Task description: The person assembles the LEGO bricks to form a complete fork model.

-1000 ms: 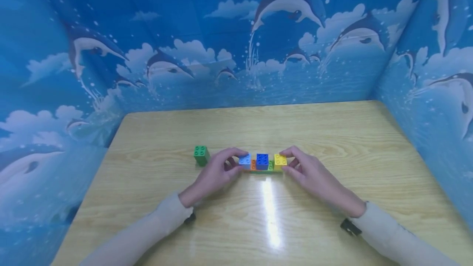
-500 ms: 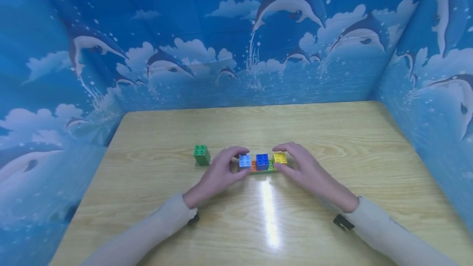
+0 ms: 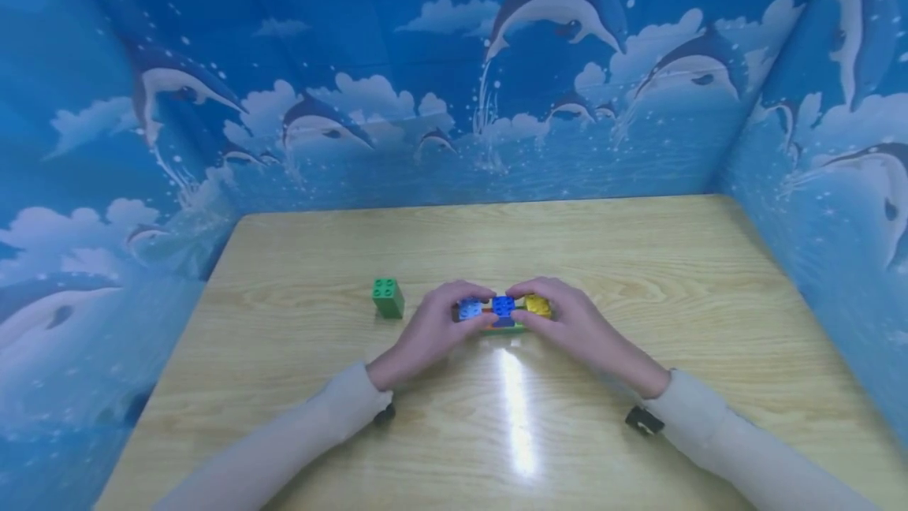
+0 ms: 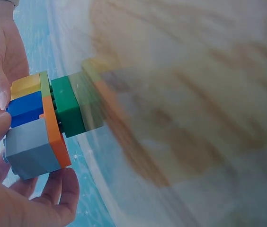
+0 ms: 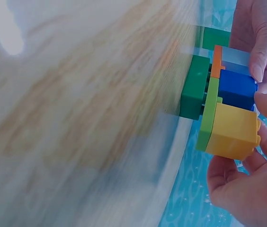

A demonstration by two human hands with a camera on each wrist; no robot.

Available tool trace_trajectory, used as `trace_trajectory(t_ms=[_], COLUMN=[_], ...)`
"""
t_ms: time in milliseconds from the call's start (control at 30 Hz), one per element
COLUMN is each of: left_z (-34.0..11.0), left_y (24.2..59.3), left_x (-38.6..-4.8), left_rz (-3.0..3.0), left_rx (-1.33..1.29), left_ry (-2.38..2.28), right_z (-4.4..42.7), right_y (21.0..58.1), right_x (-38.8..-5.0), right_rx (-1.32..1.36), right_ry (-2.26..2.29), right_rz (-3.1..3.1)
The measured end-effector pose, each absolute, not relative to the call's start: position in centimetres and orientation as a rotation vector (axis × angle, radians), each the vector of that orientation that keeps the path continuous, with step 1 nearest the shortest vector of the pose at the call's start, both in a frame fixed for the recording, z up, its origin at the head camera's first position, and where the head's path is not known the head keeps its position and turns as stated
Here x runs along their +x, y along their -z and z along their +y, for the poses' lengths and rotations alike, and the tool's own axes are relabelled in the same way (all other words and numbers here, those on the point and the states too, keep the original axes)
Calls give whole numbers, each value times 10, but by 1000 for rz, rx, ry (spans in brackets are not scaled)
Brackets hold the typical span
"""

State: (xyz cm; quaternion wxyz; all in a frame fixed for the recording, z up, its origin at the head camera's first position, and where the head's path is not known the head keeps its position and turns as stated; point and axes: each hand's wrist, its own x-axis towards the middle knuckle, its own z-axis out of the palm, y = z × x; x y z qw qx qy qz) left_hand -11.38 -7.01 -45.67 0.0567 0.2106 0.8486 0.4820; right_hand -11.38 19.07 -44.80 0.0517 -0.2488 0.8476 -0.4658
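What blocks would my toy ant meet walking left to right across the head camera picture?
Green block → light blue block → dark blue block → yellow block. The orange, lime and bottom green pieces overlap with these, so I left them out.

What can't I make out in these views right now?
Head: light-blue cubic plastic block, front partly hidden by left grip.
Head: yellow cubic plastic block, front partly hidden by right grip.
Right wrist: standing green plastic block, partly hidden by left grip.
Left wrist: left grip, partly cut off by the frame's edges.
Left wrist: wood-grain table, detail blurred.
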Motion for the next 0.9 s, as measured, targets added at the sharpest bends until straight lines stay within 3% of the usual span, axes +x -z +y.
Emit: trace_trajectory(t_ms=[400,900], left_z=[-70,-68], left_y=[452,456], left_x=[-120,-114], left_rz=[2556,2562], left_rx=[586,602], left_ry=[-1370,-1413], right_z=[188,189], right_y=[452,456], right_x=[-118,-116], right_rx=[-652,-722], right_ry=[1442,1458], right_rz=[2564,2579])
